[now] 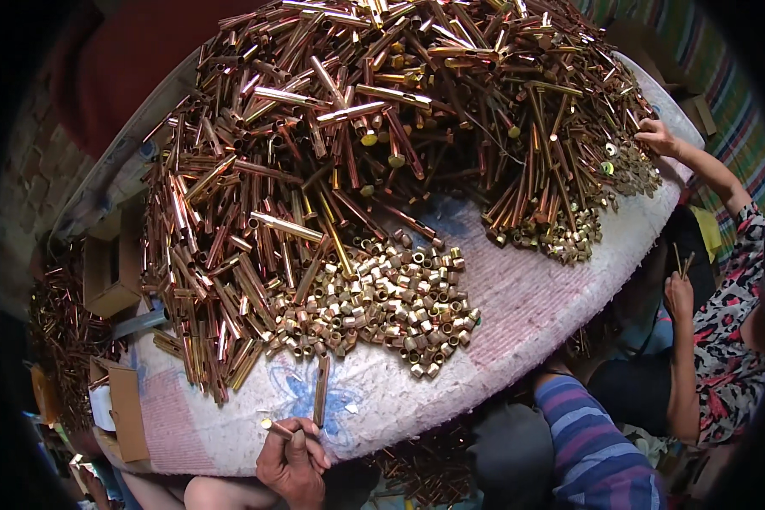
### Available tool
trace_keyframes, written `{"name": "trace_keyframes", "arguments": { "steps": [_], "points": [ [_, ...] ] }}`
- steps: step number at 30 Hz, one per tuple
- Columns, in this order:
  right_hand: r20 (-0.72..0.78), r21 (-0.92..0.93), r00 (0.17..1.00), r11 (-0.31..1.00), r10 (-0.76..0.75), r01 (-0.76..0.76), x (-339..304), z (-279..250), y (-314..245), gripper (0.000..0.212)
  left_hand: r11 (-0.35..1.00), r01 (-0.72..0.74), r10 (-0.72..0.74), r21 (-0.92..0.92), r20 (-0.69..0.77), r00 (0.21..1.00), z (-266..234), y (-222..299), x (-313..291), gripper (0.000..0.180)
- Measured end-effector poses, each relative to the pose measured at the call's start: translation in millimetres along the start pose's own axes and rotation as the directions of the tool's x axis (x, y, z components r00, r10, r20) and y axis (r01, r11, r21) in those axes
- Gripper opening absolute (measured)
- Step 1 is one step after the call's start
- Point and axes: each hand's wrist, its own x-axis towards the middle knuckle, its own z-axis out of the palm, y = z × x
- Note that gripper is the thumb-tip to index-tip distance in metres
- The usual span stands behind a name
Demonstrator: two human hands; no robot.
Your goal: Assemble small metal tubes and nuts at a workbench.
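My left hand (293,467) is at the near edge of the padded table (518,314), closed on a short metal rod (277,428) with a bright gold end that sticks out to the left. A brass-coloured metal tube (321,389) stretches away from the fingertips; whether they grip it too, I cannot tell. Just beyond is a heap of small gold collars (399,302). Behind and left of them, long copper-coloured tubes and bolts (229,212) are piled high. My right hand does not show.
At right, a co-worker's one hand (657,138) touches washers (633,170); the other hand (678,293) holds thin rods. Cardboard boxes (115,268) stand at left, and a striped blue garment (599,442) lies at lower right. More metal parts (425,467) are below the table edge.
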Motion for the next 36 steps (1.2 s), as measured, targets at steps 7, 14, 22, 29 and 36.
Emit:
{"name": "trace_keyframes", "arguments": {
  "steps": [7, 14, 22, 29, 36],
  "points": [
    [-0.005, -0.002, 1.000, 1.000, 0.001, -0.001, -1.5, -5.7, -0.6, 0.057, 1.000, 0.019, -0.019, 0.008, -0.029, 0.999, 2.2, -0.6, -2.1, 0.025],
    [-0.016, 0.000, 1.000, 1.000, 0.003, -0.003, 0.8, -8.0, 1.1, 0.057, 0.999, 0.042, -0.042, 0.012, -0.001, 0.999, 1.2, -2.1, 0.7, 0.024],
    [-0.004, 0.018, 1.000, 1.000, 0.001, -0.001, 1.2, 4.5, -1.5, 0.056, 1.000, 0.009, -0.010, -0.019, -0.021, 1.000, -1.8, -4.6, -2.0, 0.023],
    [-0.011, 0.014, 1.000, 1.000, 0.003, -0.002, 0.6, 0.3, -0.3, 0.056, 0.998, -0.010, 0.009, -0.057, -0.008, 1.000, -1.6, -8.0, -1.7, 0.022],
    [-0.009, 0.019, 1.000, 1.000, 0.001, -0.001, -3.7, 0.5, -0.4, 0.056, 0.998, 0.022, -0.024, -0.059, -0.021, 0.999, -3.8, -10.3, -1.2, 0.023]
  ]
}}
